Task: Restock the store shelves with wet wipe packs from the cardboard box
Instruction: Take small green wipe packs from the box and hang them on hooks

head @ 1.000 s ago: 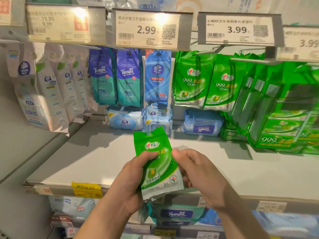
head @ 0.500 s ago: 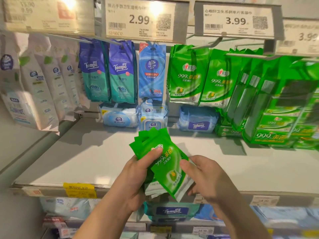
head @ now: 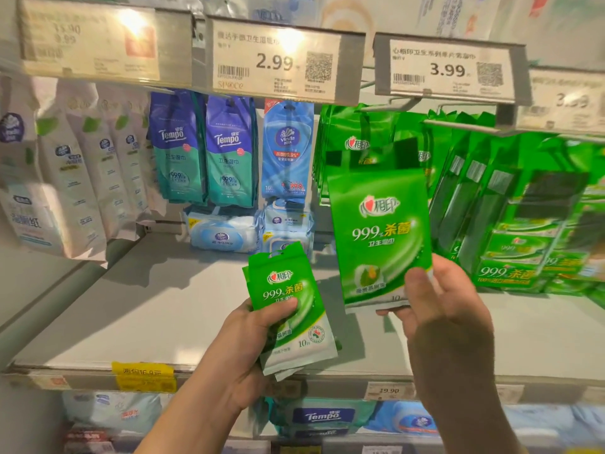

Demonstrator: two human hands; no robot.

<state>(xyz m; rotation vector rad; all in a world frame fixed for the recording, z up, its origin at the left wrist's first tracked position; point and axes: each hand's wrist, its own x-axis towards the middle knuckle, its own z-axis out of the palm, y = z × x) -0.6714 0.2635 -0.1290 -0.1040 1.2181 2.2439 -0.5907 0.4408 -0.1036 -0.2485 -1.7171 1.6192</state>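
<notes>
The left hand (head: 252, 342) gripped a small stack of green wet wipe packs (head: 289, 309), thumb pressed across the front one, low over the front of the pale shelf (head: 157, 309). The right hand (head: 438, 309) pinched a single green pack (head: 379, 234) by its bottom corner, thumb on the face and fingers behind, and held it upright, higher than the stack and just in front of the hanging green packs (head: 357, 142) of the same brand. Those hung from a metal peg (head: 458, 124) under the 3.99 price tag (head: 448, 70). More green packs (head: 523, 224) crowded the pegs to the right. To the left hung a light blue pack (head: 286, 152) and two purple Tempo packs (head: 203, 149) below the 2.99 tag (head: 275, 62), then white packs (head: 72, 178) further left. Pale blue tubs of wipes (head: 222, 234) sat at the back of the shelf.
</notes>
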